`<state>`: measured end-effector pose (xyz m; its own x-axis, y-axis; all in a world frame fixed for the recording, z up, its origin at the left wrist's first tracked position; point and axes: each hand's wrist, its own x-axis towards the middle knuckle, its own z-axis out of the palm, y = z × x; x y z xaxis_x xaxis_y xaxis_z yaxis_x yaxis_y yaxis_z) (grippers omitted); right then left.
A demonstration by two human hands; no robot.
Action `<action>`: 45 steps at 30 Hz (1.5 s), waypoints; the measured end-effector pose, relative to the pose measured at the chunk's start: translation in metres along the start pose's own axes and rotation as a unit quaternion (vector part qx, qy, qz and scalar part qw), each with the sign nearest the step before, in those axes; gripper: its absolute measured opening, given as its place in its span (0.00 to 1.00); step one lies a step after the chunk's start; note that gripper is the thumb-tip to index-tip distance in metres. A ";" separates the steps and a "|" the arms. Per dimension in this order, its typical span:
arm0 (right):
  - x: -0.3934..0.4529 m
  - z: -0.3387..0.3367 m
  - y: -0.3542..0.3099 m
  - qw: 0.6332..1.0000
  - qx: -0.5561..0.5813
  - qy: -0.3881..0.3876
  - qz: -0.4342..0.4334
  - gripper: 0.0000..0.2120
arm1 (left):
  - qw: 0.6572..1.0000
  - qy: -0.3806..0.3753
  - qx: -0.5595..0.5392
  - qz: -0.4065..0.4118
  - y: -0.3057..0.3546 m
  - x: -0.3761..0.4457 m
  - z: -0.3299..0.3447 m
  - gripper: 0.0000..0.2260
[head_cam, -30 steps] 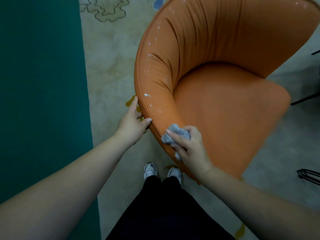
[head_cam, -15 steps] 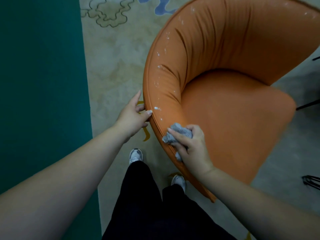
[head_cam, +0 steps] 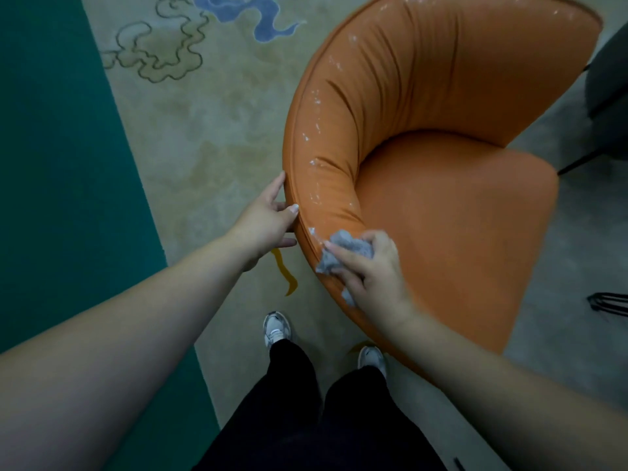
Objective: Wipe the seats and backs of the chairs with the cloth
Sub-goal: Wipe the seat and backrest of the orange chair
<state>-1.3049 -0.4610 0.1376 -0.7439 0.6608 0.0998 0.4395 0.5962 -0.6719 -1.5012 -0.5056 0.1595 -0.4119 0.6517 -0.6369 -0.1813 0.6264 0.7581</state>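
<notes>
Head view: crumpled, seemingly grey cloth (head_cam: 343,248)

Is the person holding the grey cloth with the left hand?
No, the right hand grips the grey cloth against the orange chair.

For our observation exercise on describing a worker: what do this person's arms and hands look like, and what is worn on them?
Both forearms are bare, with no sleeves, gloves, watch or rings visible. The left hand shows a pale, rounded thumbnail; the right hand shows a pale fingernail too.
</notes>
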 end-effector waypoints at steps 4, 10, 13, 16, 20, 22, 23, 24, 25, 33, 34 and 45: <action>0.059 0.021 -0.020 0.999 -0.009 0.020 0.028 0.18 | 1.000 0.001 -0.018 -0.009 0.000 0.008 -0.005 0.25; 0.002 0.016 -0.015 1.000 -0.012 0.025 0.002 0.16 | 1.000 -0.024 -0.010 -0.015 0.012 0.019 -0.020 0.24; 0.017 0.019 -0.019 0.999 -0.002 0.025 0.029 0.16 | 0.999 -0.040 0.000 -0.013 0.016 0.022 -0.024 0.24; 0.066 0.026 -0.028 0.998 -0.004 0.036 0.050 0.16 | 0.999 -0.033 -0.009 -0.012 0.016 0.024 -0.022 0.23; 0.072 0.027 -0.026 0.997 0.000 0.031 0.065 0.16 | 0.999 -0.020 -0.028 -0.014 0.013 0.026 -0.020 0.23; 0.047 0.020 -0.018 0.999 0.006 0.023 0.040 0.16 | 0.999 -0.024 -0.020 -0.009 0.012 0.028 -0.019 0.24; 0.035 0.016 -0.015 0.999 0.015 0.017 0.035 0.17 | 1.000 -0.028 -0.009 -0.003 0.010 0.028 -0.018 0.26; 0.028 0.013 -0.012 0.999 0.025 0.019 0.037 0.17 | 0.999 -0.034 0.002 0.001 0.009 0.026 -0.017 0.28; 0.028 0.011 -0.007 0.998 0.033 0.031 0.043 0.18 | 0.999 -0.039 0.010 0.005 0.009 0.026 -0.016 0.30; 0.053 0.013 -0.004 0.985 0.059 0.090 0.132 0.17 | 0.999 -0.041 -0.024 -0.012 0.001 0.030 -0.016 0.30; 0.056 0.013 -0.007 0.987 0.059 0.087 0.125 0.16 | 0.999 -0.038 -0.030 -0.013 0.000 0.030 -0.016 0.30; 0.048 0.010 -0.012 0.999 0.036 0.009 0.034 0.13 | 0.993 -0.053 -0.097 -0.038 -0.001 0.030 -0.019 0.22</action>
<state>-1.3503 -0.4410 0.1431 -0.7035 0.7077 0.0652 0.4508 0.5152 -0.7290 -1.5306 -0.4948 0.1427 -0.2961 0.6528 -0.6973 -0.3808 0.5889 0.7129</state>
